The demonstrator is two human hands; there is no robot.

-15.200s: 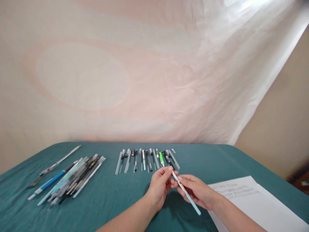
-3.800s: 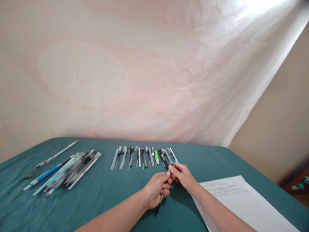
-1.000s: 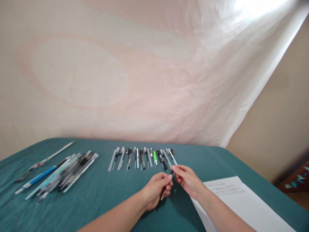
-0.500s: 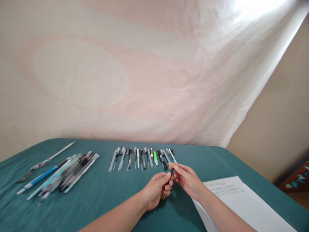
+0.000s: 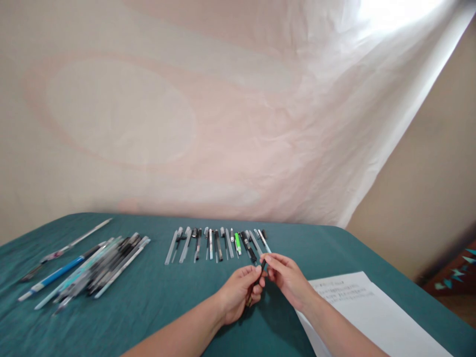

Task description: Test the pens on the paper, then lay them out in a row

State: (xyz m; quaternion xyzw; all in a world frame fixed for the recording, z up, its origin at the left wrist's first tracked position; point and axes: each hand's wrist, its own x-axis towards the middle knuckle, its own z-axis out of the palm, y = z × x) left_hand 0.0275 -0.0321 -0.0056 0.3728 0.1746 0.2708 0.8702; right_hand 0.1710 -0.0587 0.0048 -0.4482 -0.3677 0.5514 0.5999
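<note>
My left hand (image 5: 241, 290) is closed around a black pen (image 5: 263, 266), which slants up to the right. Part of its shaft is hidden by the fingers, and a dark lower end shows beneath them. At the upper end of the pen, my right hand (image 5: 284, 275) is closed, with thumb and fingers pinched there. Just beyond the hands lies a row of pens, caps and thin refills, among them a bright green pen piece (image 5: 238, 244) and a black pen part (image 5: 249, 248).
On the left, a pile of pens (image 5: 104, 270) lies beside a blue and white pen (image 5: 61, 274) and a long thin pen (image 5: 80, 243). Sheets of white paper (image 5: 366, 315) with handwriting lie under my right forearm. A green cloth (image 5: 163, 312) covers the table, with a pale curtain behind.
The gold-coloured piece seen at the pen's upper end between my right fingers no longer shows. Both hands have stayed nearly in place. The view has shifted slightly.
</note>
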